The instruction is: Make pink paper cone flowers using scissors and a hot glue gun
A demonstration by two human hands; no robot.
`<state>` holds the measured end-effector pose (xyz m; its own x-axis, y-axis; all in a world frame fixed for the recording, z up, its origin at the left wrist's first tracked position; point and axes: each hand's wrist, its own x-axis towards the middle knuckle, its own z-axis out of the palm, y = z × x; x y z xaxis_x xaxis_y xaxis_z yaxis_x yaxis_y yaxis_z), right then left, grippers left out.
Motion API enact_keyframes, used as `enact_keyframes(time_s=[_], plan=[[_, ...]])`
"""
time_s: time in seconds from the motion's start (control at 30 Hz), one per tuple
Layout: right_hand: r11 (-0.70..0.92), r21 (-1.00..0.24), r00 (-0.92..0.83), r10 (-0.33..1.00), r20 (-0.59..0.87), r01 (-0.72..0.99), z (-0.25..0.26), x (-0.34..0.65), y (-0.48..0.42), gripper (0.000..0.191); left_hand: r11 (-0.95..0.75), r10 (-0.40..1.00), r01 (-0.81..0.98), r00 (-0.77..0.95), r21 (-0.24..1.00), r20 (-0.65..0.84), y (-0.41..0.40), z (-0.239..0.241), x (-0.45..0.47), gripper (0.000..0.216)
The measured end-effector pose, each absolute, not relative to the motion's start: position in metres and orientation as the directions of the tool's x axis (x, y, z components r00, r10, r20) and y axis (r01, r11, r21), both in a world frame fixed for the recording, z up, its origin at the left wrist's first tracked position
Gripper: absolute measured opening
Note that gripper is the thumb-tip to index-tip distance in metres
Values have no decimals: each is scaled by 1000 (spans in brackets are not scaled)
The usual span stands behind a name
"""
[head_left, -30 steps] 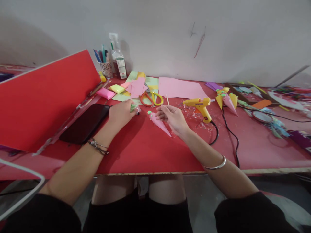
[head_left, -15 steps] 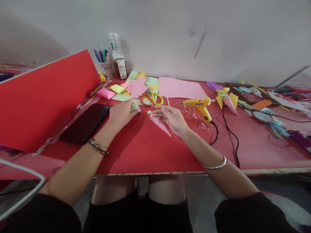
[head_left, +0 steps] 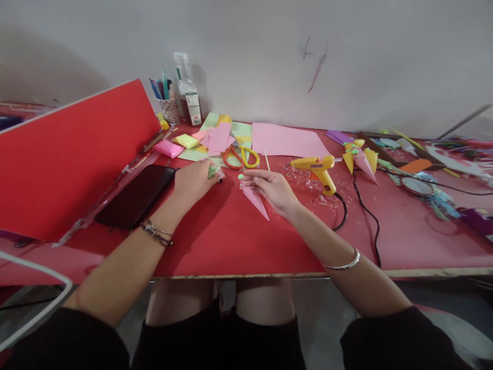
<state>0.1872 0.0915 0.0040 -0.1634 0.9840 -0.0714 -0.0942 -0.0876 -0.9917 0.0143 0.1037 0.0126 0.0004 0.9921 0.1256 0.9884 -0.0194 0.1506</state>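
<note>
My left hand (head_left: 195, 180) is closed around a small clear packet of soft green clay (head_left: 213, 171), which pokes out past the fingertips. Just to the right, the fingers of my right hand (head_left: 269, 189) are closed at the wide end of a pink paper cone (head_left: 254, 202), whose point slants down toward the table's front. A little light-green lump (head_left: 241, 177) shows at the fingertips by the cone's top; the fingers partly hide how it sits there. The two hands are a short way apart, low over the red tabletop (head_left: 215, 241).
A yellow glue gun (head_left: 318, 167) with a black cord lies right of my right hand. Scissors (head_left: 242, 157), pink paper (head_left: 287, 140) and clay packets (head_left: 168, 148) lie behind. A phone (head_left: 136, 196) is at left; finished-looking paper cones (head_left: 360, 158) lie at right.
The pink cone has tilted a little, its point shifting left and toward me, and the green lump has moved slightly right. My left hand has barely moved.
</note>
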Motion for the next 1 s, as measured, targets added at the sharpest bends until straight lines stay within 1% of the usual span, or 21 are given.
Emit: enact_keyframes(time_s=[0.07,0.2,0.37,0.57,0.77,0.9,1.0], plan=[[-91,-990,-156,985,-74,-106,5,187,92,18,-23,991,988,3,151,131,104,12,14,31],[-57,-987,-154,987,-33,-148,5,188,92,7,-14,991,988,-6,151,132,105,10,14,31],[7,-992,-165,986,28,-127,5,190,91,20,-12,990,989,-9,146,144,106,8,14,32],[115,-991,-95,988,121,-69,4,192,92,26,-6,991,992,-12,127,135,107,8,13,33],[65,-989,-109,991,80,-134,6,192,93,15,-16,989,990,-4,139,146,106,7,13,33],[44,-989,-86,995,56,-143,7,192,94,24,-9,989,991,-11,136,147,106,7,13,34],[77,-990,-62,994,85,-119,8,192,94,32,-11,990,990,-9,138,144,105,8,13,34]])
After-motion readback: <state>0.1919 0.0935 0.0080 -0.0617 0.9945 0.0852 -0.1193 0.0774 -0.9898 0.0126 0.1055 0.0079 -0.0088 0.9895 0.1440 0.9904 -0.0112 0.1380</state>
